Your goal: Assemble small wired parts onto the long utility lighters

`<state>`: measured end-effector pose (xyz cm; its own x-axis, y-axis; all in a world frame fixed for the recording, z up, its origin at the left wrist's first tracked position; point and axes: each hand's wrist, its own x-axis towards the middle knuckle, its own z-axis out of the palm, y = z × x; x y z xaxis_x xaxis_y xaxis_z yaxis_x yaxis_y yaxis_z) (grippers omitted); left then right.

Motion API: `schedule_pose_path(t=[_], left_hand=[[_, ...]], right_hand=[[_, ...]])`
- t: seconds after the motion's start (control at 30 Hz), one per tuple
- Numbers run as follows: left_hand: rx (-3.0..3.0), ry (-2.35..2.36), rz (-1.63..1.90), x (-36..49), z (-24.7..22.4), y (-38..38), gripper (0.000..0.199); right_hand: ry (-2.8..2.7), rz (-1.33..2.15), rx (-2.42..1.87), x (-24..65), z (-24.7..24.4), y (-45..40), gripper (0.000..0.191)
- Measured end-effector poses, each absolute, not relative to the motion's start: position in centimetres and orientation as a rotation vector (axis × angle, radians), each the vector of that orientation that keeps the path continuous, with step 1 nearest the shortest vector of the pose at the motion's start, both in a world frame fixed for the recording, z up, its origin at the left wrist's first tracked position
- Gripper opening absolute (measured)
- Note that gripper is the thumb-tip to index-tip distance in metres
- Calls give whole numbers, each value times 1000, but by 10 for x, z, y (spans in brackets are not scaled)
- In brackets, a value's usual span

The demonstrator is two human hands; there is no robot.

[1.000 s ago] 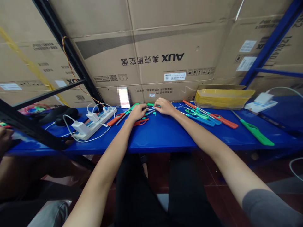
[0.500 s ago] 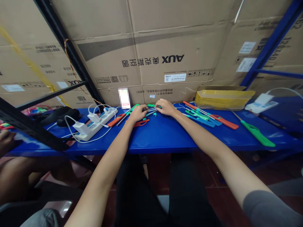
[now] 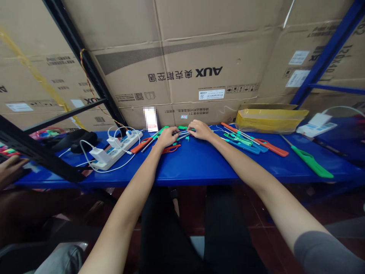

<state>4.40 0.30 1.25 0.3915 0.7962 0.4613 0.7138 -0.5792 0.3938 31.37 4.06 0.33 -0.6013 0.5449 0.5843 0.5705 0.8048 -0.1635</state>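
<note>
The left hand [image 3: 167, 137] and right hand [image 3: 200, 130] are curled closed, gripping thin metal rods [image 3: 184, 133] with green plastic tips, which are resting at twelve o'clock on the blue shelf [image 3: 199, 163], an orange plastic handle [image 3: 142, 145] lying at eleven o'clock.

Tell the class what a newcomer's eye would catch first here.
A big AUX carton fills the view behind the bright blue shelf. Mid-shelf, the left hand and right hand meet over thin metal rods, with orange and green long-nosed lighters on either side. A white power strip sits further left.
</note>
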Motion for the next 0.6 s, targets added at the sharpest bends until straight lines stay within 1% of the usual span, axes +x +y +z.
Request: schedule_pose_path(t=[0.3,0.6], left_hand=[[2537,1384,899,44,13,3,30],[2573,1385,885,44,13,4,30]], right_hand=[[-2357,-125,-784,315,2,43,16],[-2355,-126,-800,315,2,43,15]])
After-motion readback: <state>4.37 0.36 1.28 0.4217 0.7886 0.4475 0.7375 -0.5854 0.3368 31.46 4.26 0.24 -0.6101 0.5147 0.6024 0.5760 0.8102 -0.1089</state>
